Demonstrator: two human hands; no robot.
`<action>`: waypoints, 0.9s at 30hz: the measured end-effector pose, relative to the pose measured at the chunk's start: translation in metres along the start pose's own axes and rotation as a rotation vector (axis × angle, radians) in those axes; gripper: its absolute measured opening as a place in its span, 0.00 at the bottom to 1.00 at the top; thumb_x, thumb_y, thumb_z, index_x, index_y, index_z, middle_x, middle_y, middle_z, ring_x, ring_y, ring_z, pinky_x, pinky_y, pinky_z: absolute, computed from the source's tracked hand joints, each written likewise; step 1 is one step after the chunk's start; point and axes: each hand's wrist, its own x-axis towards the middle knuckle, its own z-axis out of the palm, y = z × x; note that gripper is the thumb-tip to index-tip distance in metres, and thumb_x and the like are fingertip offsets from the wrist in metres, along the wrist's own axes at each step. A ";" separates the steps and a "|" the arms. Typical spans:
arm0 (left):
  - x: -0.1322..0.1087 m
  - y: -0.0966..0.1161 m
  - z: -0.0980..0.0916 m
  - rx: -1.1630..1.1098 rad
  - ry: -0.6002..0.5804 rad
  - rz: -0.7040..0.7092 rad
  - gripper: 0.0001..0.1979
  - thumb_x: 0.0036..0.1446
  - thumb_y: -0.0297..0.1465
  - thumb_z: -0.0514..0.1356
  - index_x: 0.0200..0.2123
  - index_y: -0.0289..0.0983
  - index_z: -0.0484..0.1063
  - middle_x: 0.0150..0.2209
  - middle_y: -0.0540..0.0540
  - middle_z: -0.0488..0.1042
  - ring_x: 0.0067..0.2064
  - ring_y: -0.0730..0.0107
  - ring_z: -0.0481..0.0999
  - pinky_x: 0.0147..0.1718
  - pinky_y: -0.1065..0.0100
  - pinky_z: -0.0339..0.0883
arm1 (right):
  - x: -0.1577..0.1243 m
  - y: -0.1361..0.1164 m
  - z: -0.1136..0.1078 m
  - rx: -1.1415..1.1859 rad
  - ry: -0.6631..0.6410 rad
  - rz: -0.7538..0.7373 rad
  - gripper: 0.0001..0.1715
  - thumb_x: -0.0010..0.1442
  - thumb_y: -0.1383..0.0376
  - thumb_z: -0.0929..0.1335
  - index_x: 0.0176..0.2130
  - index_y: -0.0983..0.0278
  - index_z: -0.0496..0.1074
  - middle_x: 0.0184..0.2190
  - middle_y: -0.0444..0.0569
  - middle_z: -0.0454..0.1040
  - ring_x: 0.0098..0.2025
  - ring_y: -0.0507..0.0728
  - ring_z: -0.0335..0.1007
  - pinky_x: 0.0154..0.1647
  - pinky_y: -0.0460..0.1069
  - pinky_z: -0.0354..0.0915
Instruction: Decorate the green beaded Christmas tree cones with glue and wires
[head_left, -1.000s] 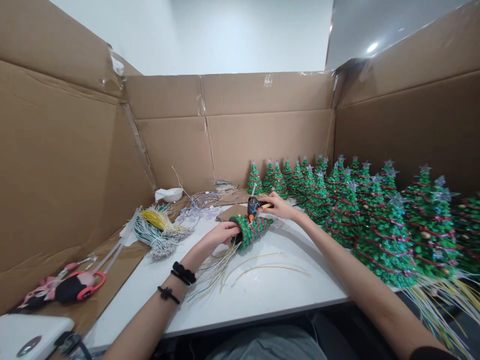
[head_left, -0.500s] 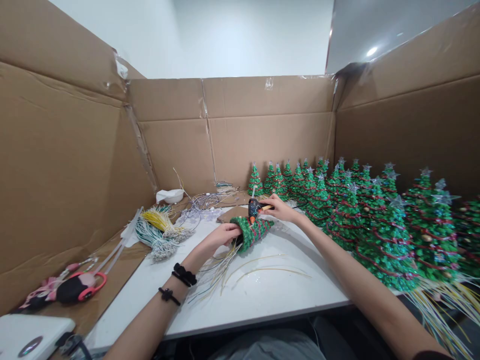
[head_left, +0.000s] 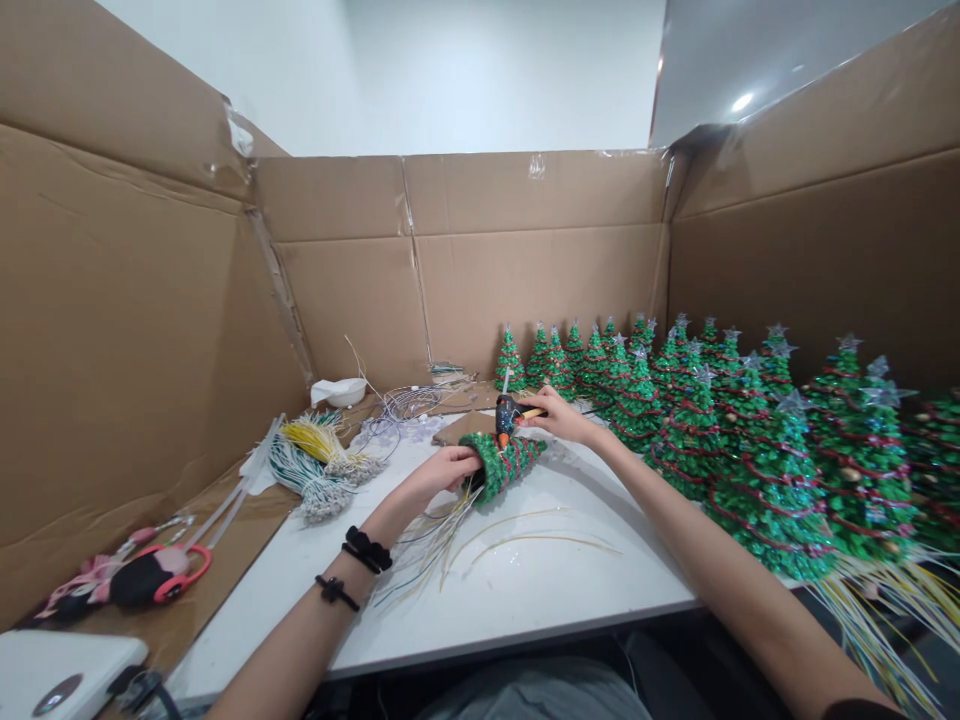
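A small green artificial Christmas tree with red garland lies on its side, its open base toward my left hand. My left hand grips the base rim, with some fingers hidden inside the hollow. Thin yellow, white and green wires trail from the base across the white table. My right hand is closed around the handle of a black hot glue gun. The gun points down, its orange nozzle at the upper side of the tree. A glue stick pokes up from its back end.
Several decorated trees with clear stars stand along the right. Bundles of yellow and green wires lie at left, near a white bowl. A white device sits at lower left. Cardboard walls enclose the table.
Almost nothing differs. Both hands, the tree and the glue gun hold nearly the same position, with only a slight shift of the whole view.
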 end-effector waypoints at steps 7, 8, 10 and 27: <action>0.000 0.000 0.000 -0.036 -0.016 0.011 0.15 0.46 0.42 0.59 0.26 0.35 0.66 0.19 0.58 0.52 0.20 0.81 0.46 0.20 0.71 0.38 | 0.000 0.002 -0.003 -0.025 -0.004 -0.002 0.23 0.57 0.60 0.67 0.52 0.64 0.69 0.35 0.52 0.68 0.40 0.60 0.55 0.46 0.53 0.56; 0.000 0.000 -0.001 -0.041 -0.017 0.008 0.14 0.46 0.42 0.59 0.25 0.35 0.66 0.19 0.58 0.53 0.20 0.81 0.46 0.20 0.71 0.38 | -0.001 0.003 -0.004 -0.023 0.000 0.008 0.24 0.57 0.60 0.68 0.52 0.64 0.69 0.36 0.53 0.69 0.40 0.60 0.55 0.46 0.53 0.56; 0.000 -0.001 -0.001 -0.058 -0.020 -0.003 0.13 0.46 0.40 0.59 0.24 0.35 0.65 0.19 0.57 0.56 0.20 0.81 0.47 0.19 0.72 0.39 | -0.002 0.004 -0.007 -0.022 0.016 0.035 0.24 0.56 0.58 0.68 0.51 0.65 0.70 0.37 0.53 0.70 0.41 0.60 0.56 0.46 0.53 0.56; -0.008 0.000 0.007 -0.259 -0.064 -0.070 0.10 0.42 0.35 0.60 0.22 0.35 0.64 0.20 0.55 0.61 0.19 0.82 0.51 0.19 0.71 0.40 | 0.085 -0.029 0.077 -0.048 -0.001 0.421 0.17 0.46 0.56 0.72 0.33 0.66 0.74 0.28 0.50 0.75 0.30 0.57 0.69 0.28 0.45 0.56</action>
